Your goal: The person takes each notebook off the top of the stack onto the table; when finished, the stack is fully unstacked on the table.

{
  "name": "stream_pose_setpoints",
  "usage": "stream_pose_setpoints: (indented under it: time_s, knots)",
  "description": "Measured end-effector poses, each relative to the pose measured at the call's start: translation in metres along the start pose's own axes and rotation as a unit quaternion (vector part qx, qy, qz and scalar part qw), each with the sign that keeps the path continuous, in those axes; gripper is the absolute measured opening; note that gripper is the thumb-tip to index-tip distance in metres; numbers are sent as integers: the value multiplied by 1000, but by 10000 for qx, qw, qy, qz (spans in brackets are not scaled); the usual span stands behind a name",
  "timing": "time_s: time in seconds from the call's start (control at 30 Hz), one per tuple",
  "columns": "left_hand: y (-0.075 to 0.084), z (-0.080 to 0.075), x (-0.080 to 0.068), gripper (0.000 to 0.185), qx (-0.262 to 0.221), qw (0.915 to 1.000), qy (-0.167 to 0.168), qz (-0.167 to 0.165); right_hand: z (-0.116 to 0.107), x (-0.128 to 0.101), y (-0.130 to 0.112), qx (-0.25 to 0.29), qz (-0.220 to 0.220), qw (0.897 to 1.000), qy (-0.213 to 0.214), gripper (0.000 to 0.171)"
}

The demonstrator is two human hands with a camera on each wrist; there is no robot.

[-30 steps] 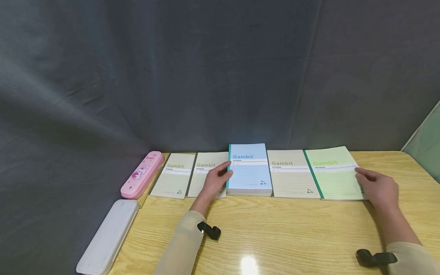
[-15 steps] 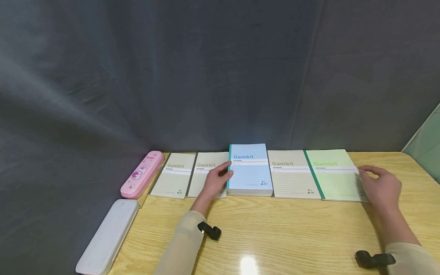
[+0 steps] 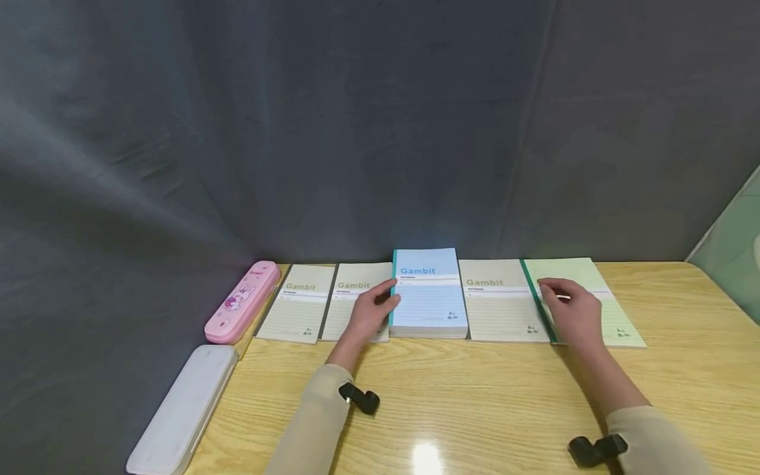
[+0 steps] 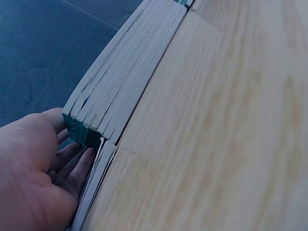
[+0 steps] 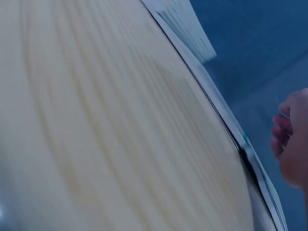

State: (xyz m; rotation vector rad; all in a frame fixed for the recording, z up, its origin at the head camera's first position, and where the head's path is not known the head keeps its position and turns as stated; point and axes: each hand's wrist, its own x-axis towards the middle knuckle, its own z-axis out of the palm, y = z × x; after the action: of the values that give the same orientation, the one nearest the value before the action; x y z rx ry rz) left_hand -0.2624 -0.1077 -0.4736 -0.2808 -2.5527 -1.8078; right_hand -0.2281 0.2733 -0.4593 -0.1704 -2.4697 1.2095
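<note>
My left hand touches the teal spine of a thick stack of blue notebooks with thumb and index fingertips. In the left wrist view, its fingers lie loosely bent beside the stacked spines. Over the spine side of a light green notebook hangs my right hand, fingers loosely bent and holding nothing. A beige notebook lies between the blue stack and the green one. To the left of the stack are two more beige notebooks, one of them at the far left, the other partly hidden by my left hand.
At the left table edge lie a pink pencil case with a rabbit print and a long white case. A dark grey curtain stands behind the notebooks. The wooden table reaches toward me in front of the row.
My right hand has left the right edge of the green notebook and moved left over its spine side. That notebook lies slightly lower than at first. My left hand has stayed in place.
</note>
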Motion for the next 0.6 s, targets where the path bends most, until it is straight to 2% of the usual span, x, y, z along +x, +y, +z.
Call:
stream_pose_setpoints:
  time_s: [0.3, 0.6]
  knots:
    - [-2, 0, 0, 46, -97, 9999, -38, 90, 39, 0, -20, 385, 5, 9943, -997, 36]
    - [-2, 0, 2, 47, -179, 9997, -114, 75, 71, -1, -40, 799, 269, 9882, -1280, 31]
